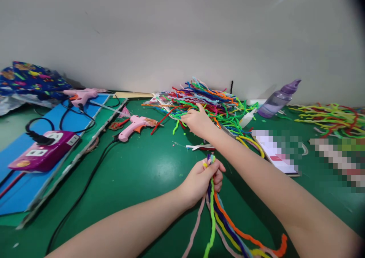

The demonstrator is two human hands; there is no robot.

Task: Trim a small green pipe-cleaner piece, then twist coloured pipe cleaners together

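My left hand [203,179] is closed round the top of a bundle of pipe cleaners [225,223] in orange, purple, green, yellow and pink, whose loose ends trail toward me over the green table [137,170]. My right hand [196,120] reaches forward to the near edge of a big heap of coloured pipe cleaners [208,98], fingers curled among the strands. What the fingers grip there is hidden by the tangle.
Left of the heap lies a pink glue gun [134,125]; another pink glue gun [82,95] rests on a blue board [23,189] with a magenta power strip [42,153]. A purple bottle [278,99] and more pipe cleaners [330,117] lie at the right. Black cords cross the table.
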